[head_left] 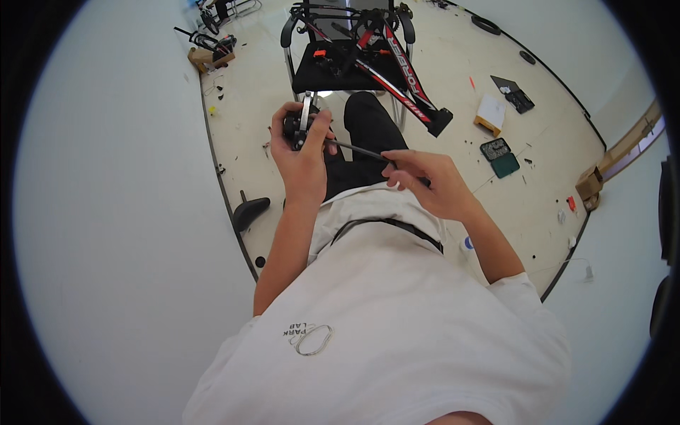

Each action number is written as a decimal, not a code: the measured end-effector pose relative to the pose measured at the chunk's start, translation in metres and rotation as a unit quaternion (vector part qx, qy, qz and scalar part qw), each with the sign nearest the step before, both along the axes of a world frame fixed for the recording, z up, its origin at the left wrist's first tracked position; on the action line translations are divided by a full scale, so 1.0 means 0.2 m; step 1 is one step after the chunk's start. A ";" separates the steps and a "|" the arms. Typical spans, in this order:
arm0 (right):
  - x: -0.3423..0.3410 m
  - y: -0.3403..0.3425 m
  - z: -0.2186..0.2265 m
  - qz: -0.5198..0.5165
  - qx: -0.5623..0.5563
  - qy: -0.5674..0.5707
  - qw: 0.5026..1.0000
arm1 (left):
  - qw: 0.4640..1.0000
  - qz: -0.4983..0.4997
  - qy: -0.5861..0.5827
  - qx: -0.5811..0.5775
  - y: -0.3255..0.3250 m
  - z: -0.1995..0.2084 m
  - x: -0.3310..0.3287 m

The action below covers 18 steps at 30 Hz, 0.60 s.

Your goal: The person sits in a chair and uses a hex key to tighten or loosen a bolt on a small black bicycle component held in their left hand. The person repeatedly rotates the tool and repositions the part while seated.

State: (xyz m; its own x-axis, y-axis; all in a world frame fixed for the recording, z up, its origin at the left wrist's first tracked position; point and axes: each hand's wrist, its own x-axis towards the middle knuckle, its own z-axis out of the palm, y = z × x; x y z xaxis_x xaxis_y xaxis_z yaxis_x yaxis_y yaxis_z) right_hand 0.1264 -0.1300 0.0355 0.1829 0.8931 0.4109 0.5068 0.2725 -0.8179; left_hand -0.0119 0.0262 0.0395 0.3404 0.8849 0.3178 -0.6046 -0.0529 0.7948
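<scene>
left hand (pixel 303 152): clamped on small black-and-silver metal bike part (pixel 300 126)
right hand (pixel 428 185): pinching thin dark rod tool (pixel 368 152), tip at part
progress: mid-adjustment; red-black bike frame (pixel 397 71) lies stripped on black chair (pixel 319 67)

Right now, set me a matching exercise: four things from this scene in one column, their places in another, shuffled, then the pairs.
Things:
1. small black part
2. thin dark rod
3. bicycle frame
4. green case

Places:
A. open on the floor, to the person's right
B. lying across the black chair
C. gripped in the left hand
D. pinched in the right hand, its tip at the part

Pairs: 1-C, 2-D, 3-B, 4-A
</scene>
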 end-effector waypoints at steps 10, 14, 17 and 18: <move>0.08 0.04 -0.12 0.249 -0.190 0.615 0.724 | 0.996 -0.069 -0.036 -0.044 -0.04 0.02 0.00; -0.01 0.04 -0.10 0.155 -0.127 0.407 0.891 | 0.997 -0.042 -0.024 -0.052 -0.02 0.02 -0.01; -0.04 0.04 -0.04 -0.024 0.034 -0.004 0.999 | 0.997 -0.017 -0.024 -0.067 0.00 0.00 -0.01; -0.04 0.04 -0.03 -0.031 0.032 -0.032 0.998 | 0.997 -0.021 -0.024 -0.069 0.01 0.00 -0.01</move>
State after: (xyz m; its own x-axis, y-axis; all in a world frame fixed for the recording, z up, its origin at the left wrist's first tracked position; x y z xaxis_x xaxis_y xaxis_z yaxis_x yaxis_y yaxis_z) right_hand 0.1190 -0.1226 0.0286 0.2085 0.8526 0.4791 0.5758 0.2890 -0.7648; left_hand -0.0136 0.0279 0.0387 0.3650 0.9068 0.2109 -0.6414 0.0807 0.7629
